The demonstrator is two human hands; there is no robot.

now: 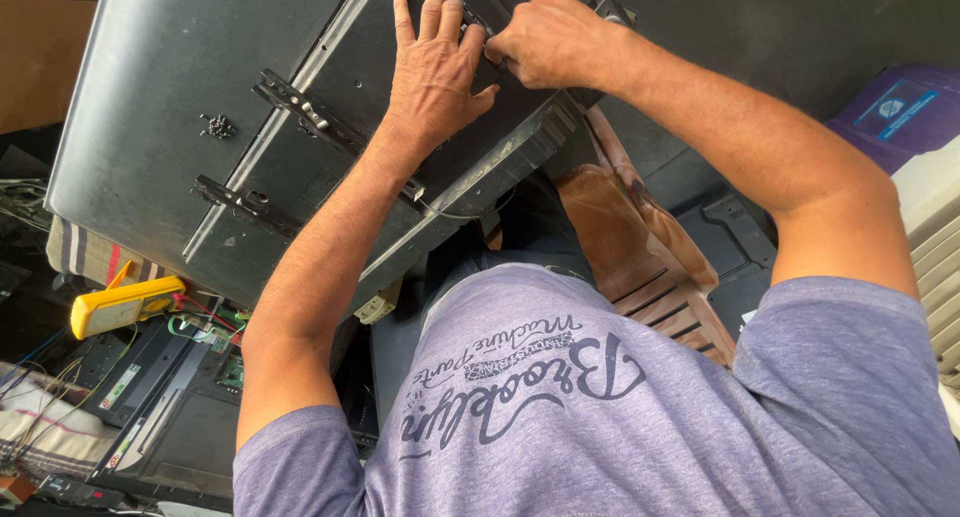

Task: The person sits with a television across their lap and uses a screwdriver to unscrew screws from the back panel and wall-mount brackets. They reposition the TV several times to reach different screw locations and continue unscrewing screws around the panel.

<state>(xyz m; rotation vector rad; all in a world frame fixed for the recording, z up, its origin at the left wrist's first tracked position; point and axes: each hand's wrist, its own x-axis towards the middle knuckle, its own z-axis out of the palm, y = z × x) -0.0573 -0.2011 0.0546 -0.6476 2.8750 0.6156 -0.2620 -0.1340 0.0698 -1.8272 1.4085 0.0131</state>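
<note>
A large black television back panel (170, 87) lies tilted in front of me, with black metal bracket strips (300, 105) screwed across it. My left hand (435, 72) rests flat on the panel, palm down and fingers spread, beside the upper bracket strip (462, 7). My right hand (545, 39) is curled tight just to its right, fingertips pinched on that strip's end; what sits between the fingers is hidden. A small heap of dark screws (216, 127) lies loose on the panel at the left.
A brown plastic chair (640, 247) stands under the panel's right edge. A yellow multimeter (120, 305) with red leads, a green circuit board (230, 372) and another black panel (165, 422) lie at lower left. A purple box (895, 112) and a white ribbed casing (935, 227) are at right.
</note>
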